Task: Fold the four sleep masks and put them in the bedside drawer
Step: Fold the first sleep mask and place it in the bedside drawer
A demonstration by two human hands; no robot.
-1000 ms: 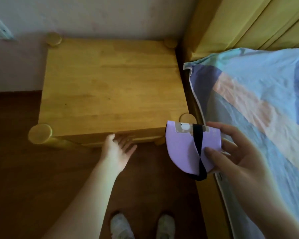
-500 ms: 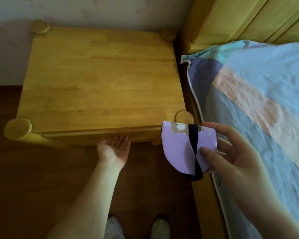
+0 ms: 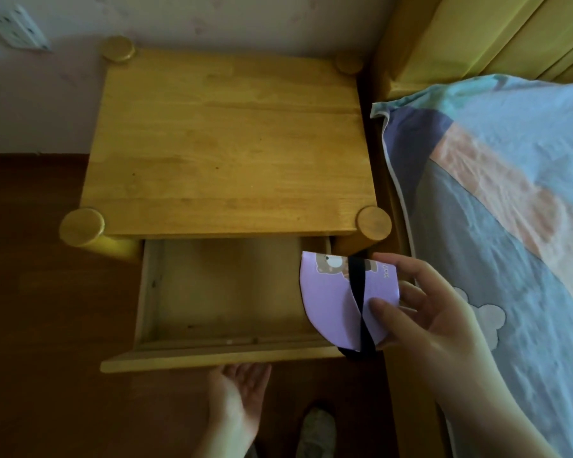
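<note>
While we look down past our own arms, a pale shoe shows nearest on the dark brown wooden floor. Just beyond it our left hand lies palm up, fingers relaxed and straight, their tips under the front panel of the pulled-out light wooden drawer; we cannot tell whether they touch it. To the right, our right hand pinches a folded lilac sleep mask with a black elastic strap and a small bear print, thumb on the near face and fingers behind. We hold the mask over the drawer's right front corner, above it and not inside, with its strap looping down past the front panel. Farther on, the drawer's bare interior opens under the yellow wooden bedside table with round corner posts. Along the right runs the bed, covered by a blue, lavender and peach patchwork sheet, with a yellow wooden headboard behind it. Farthest off, a white wall socket sits on the pale wall at upper left.
</note>
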